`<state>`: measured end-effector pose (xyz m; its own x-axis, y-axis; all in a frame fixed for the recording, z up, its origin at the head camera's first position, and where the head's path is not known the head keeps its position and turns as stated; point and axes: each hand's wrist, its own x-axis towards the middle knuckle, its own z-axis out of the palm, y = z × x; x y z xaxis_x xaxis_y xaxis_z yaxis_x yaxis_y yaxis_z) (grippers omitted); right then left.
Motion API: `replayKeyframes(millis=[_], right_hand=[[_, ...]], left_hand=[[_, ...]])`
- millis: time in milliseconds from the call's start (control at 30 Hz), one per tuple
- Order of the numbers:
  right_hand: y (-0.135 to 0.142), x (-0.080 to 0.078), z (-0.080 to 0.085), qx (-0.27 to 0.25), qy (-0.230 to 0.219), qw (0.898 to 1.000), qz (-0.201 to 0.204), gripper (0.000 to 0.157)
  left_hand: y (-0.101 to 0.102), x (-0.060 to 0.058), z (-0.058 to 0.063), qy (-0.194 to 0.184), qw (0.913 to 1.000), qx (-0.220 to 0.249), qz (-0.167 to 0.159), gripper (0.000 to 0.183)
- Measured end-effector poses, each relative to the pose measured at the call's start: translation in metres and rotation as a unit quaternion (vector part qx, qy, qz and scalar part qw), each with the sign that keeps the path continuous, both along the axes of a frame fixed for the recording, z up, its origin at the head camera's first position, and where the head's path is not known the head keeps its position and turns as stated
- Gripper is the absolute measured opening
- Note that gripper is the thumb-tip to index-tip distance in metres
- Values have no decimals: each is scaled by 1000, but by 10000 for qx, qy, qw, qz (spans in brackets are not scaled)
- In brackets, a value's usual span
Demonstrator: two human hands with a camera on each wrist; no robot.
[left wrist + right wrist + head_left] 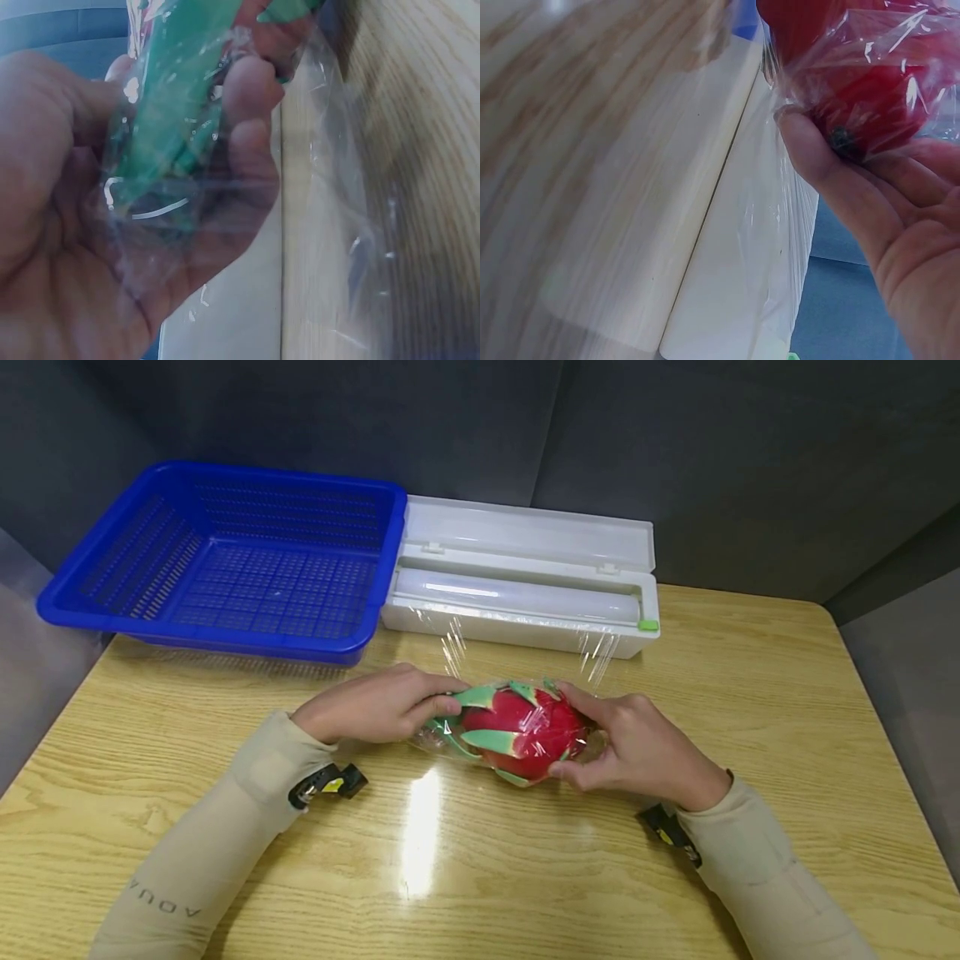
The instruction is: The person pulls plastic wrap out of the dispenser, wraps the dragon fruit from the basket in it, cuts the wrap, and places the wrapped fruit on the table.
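Observation:
A red dragon fruit (517, 731) with green scales lies sideways between my two hands, clear plastic wrap around it. My left hand (382, 702) grips its leafy end through the film, thumb and fingers on opposite sides of the green scales (176, 90). At the rounded end, my right hand (633, 743) holds the fruit between thumb and fingers. In the right wrist view, film covers the red skin (870, 97) by the thumb. A stretched sheet of wrap (525, 652) runs from the fruit back to the white dispenser box (517, 631).
The dispenser's lid (528, 531) stands open behind a roll of plastic wrap (517, 596), with a small green piece (648, 626) at its right end. Left of it sits a blue plastic basket (277, 647). Dark panels (712, 468) border the wooden table (525, 877).

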<state>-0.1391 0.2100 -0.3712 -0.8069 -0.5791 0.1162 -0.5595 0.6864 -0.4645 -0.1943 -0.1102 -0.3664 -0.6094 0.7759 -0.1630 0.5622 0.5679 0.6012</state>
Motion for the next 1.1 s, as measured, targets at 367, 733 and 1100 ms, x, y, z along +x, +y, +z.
replayKeyframes(millis=[367,733,1100], right_hand=[[0,-1,-4,-28,-68,10000,-29,83],[0,-2,-4,-27,-229,9997,-100,79],[1,-4,-4,-81,-529,9985,-142,78]], left_hand=[[-1,-1,-2,5,9999,85,-140,29],[0,-4,-6,-72,9994,189,-288,23],[0,-6,-10,-244,9992,171,-262,27]])
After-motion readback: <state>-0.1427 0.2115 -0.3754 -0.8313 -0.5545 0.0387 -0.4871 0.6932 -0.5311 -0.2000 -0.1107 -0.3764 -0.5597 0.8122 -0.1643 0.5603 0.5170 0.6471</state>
